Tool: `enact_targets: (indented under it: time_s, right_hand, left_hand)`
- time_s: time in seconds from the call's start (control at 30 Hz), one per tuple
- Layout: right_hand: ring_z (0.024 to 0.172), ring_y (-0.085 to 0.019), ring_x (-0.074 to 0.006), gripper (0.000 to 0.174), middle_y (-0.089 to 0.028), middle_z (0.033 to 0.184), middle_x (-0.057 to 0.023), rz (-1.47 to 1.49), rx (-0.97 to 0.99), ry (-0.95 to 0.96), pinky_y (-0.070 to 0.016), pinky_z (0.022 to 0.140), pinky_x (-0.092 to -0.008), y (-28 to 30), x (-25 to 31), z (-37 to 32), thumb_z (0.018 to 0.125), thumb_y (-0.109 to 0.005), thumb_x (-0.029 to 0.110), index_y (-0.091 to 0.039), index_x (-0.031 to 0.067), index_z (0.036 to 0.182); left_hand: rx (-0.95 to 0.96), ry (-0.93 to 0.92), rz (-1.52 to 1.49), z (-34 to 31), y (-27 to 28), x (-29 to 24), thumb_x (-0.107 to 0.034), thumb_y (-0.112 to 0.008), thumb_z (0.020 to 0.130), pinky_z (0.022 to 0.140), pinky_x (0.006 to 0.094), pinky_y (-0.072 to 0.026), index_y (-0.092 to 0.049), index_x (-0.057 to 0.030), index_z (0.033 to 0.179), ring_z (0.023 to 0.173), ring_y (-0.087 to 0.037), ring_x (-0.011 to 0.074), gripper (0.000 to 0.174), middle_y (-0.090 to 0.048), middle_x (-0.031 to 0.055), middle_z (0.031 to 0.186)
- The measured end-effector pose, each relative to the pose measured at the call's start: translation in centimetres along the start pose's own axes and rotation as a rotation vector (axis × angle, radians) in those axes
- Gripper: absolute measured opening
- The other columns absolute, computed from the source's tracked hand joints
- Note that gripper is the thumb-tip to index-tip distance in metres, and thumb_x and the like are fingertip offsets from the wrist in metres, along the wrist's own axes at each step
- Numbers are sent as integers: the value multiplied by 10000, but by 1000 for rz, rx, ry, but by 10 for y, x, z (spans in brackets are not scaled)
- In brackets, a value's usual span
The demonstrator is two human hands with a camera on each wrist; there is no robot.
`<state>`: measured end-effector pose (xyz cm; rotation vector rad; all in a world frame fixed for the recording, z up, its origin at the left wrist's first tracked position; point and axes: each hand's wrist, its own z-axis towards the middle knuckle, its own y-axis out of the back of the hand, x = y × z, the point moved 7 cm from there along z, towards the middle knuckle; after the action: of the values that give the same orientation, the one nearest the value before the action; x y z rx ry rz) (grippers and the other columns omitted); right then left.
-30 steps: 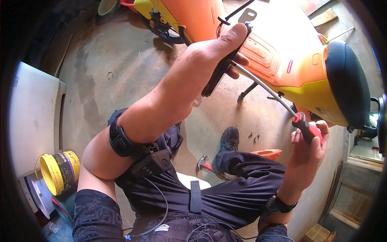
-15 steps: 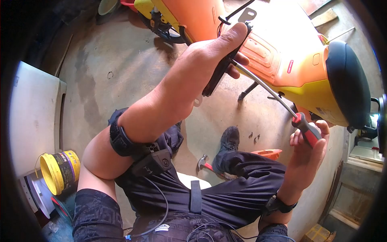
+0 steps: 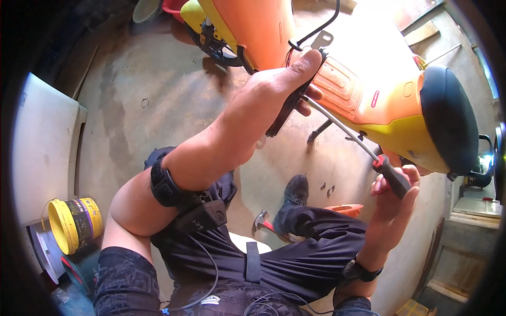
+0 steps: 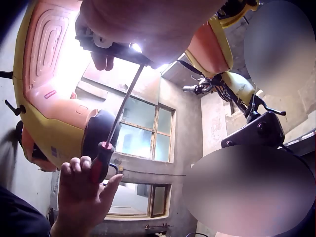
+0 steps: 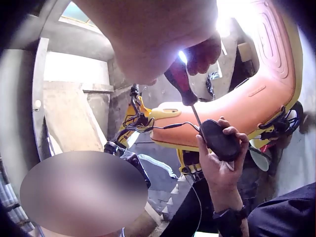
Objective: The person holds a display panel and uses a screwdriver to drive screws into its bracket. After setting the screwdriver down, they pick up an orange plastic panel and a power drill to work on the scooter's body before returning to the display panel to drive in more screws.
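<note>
My left hand (image 3: 276, 87) grips a long black part (image 3: 279, 120), thumb along its upper edge and fingers behind it. A metal tab with a slot (image 3: 322, 40) sticks out at the part's upper end. In the right wrist view this black part (image 5: 223, 143) shows a rounded, smooth face. A screwdriver (image 3: 392, 176) with a red and black handle is held in my right hand (image 3: 394, 203), fingers and thumb about the handle. Its long shaft slants up to the black part, where my left fingers hide the tip.
Behind the hands stands an orange and yellow two-wheeler (image 3: 390, 118) with a black seat (image 3: 449, 121). On the floor lie a hammer (image 3: 263, 221) by my shoe (image 3: 296, 192) and an orange piece (image 3: 345, 209). A yellow bucket (image 3: 79, 224) and a white cabinet (image 3: 45, 152) are at the left.
The screwdriver handle has turned in my right hand, so its black side now faces up instead of red. The head view has shifted a little; the left hand keeps its grip.
</note>
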<state>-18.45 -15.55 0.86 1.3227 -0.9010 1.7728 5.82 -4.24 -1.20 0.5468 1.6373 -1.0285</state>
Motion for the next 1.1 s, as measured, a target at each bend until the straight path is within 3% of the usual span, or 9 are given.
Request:
enact_targets:
  time_s: [0.1, 0.2, 0.37, 0.5, 0.57, 0.6, 0.7, 0.87, 1.1]
  right_hand:
    - [703, -544, -131, 587, -601, 873, -75, -10, 87, -105, -443, 657, -272, 8, -11, 2, 1031, -389, 603, -446, 48, 1214]
    - [638, -501, -72, 456, -589, 821, -30, 15, 60, -214, -398, 565, -218, 16, -15, -1, 1023, -528, 471, -455, 60, 1207]
    - [837, -555, -168, 431, -540, 994, -83, 83, 38, -134, -472, 795, -304, 1, 2, 1, 844, -540, 80, -396, 36, 1248]
    - [783, -575, -166, 493, -570, 946, -88, 73, 69, -68, -478, 748, -297, 3, 0, 1, 971, -634, 356, -387, 34, 1250]
    - [699, -559, -137, 504, -562, 781, -52, 29, 107, -153, -451, 683, -285, 4, -4, 0, 1027, -515, 492, -435, 38, 1230]
    - [645, -537, -109, 471, -543, 703, -28, -54, 97, -187, -433, 645, -264, 2, -2, 0, 1034, -505, 487, -458, 45, 1191]
    - [664, -562, -109, 439, -591, 825, -51, -20, 111, -203, -465, 610, -251, 6, -4, 0, 1017, -576, 417, -476, 18, 1171]
    - [812, -567, -153, 281, -568, 930, -82, 37, 62, -95, -469, 771, -284, 6, 3, 3, 889, -581, 123, -502, 6, 1132]
    - [853, -579, -186, 379, -551, 1002, -117, 52, 43, -52, -482, 816, -318, 1, 12, 0, 784, -578, 139, -491, -3, 1124]
  left_hand:
    - [-20, 36, 26, -1, 3, 2, -604, -537, 972, 811, 236, -435, -653, -99, 1216, 885, -587, 90, 572, -691, 39, 1007]
    - [-71, 98, -9, -1, 4, 4, -613, -533, 972, 820, 237, -412, -656, -105, 1185, 895, -566, 86, 565, -660, 7, 985]
    - [-41, 144, 52, -8, -4, -8, -676, -513, 947, 814, 238, -409, -669, -53, 1125, 876, -559, 100, 666, -653, 30, 975]
    - [-96, 125, 10, -8, -6, -9, -703, -507, 932, 809, 239, -407, -689, -37, 1058, 864, -560, 113, 702, -641, 42, 932]
    - [-78, 126, 22, -8, -4, -7, -702, -508, 933, 809, 238, -408, -686, -39, 1063, 866, -560, 112, 699, -642, 42, 937]
    - [-64, 135, 37, -7, -4, -6, -702, -508, 933, 809, 237, -408, -683, -42, 1068, 868, -560, 111, 696, -643, 43, 942]
    - [-43, 131, 56, -8, -4, -8, -691, -509, 940, 811, 239, -410, -672, -46, 1087, 876, -563, 112, 681, -652, 49, 968]
    - [-22, 107, -41, -4, -2, 0, -624, -507, 979, 826, 261, -439, -629, -55, 1177, 878, -579, 124, 615, -665, 62, 988]
    - [0, 146, -43, 0, 2, 14, -615, -508, 984, 818, 276, -451, -617, -63, 1214, 861, -573, 131, 609, -665, 63, 964]
